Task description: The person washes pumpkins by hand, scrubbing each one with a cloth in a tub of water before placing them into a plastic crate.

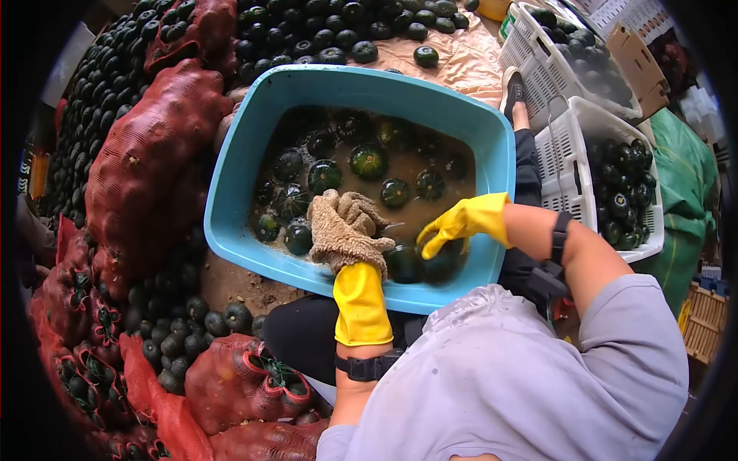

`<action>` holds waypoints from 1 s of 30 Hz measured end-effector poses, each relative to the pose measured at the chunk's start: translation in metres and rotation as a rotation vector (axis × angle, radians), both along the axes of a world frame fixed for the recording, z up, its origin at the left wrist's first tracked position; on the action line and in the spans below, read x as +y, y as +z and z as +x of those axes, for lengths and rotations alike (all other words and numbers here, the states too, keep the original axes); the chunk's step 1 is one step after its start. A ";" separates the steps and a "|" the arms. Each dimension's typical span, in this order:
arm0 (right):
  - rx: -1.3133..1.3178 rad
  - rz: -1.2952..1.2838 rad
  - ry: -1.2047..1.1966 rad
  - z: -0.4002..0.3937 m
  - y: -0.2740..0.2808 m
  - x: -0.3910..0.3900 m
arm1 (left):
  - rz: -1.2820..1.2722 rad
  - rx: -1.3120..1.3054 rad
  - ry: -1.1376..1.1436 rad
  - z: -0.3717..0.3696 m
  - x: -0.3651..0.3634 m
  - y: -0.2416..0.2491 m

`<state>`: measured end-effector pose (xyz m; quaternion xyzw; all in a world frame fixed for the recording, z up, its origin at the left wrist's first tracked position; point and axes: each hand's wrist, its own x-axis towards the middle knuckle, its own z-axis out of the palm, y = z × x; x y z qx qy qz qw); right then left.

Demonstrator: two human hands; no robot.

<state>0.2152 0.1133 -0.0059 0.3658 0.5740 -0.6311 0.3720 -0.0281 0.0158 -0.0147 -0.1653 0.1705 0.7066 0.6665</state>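
A blue plastic tub of murky brown water holds several dark green round squashes, partly afloat. My left hand, in a yellow rubber glove, grips a tan terry cloth at the tub's near side. The cloth drapes over the hand and hides its fingers. My right hand, also yellow-gloved, hangs over the water at the near right, fingers bent downward and somewhat apart, with nothing visible in them. Just below it lies a mostly submerged squash.
Red mesh sacks of squash crowd the left side. Loose squashes are heaped behind the tub on a tan sheet. To the right stand white crates of squash, beside a green sack.
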 end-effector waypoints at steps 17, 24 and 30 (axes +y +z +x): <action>0.866 0.878 -0.934 -0.095 0.032 -0.055 | 0.076 2.019 -0.077 0.044 -0.017 0.030; 0.759 1.343 -0.769 -0.086 0.006 -0.012 | -0.082 2.324 -0.314 0.055 0.002 0.069; 0.786 0.632 -0.467 -0.051 0.052 -0.011 | 0.224 1.966 -0.112 0.035 -0.024 0.040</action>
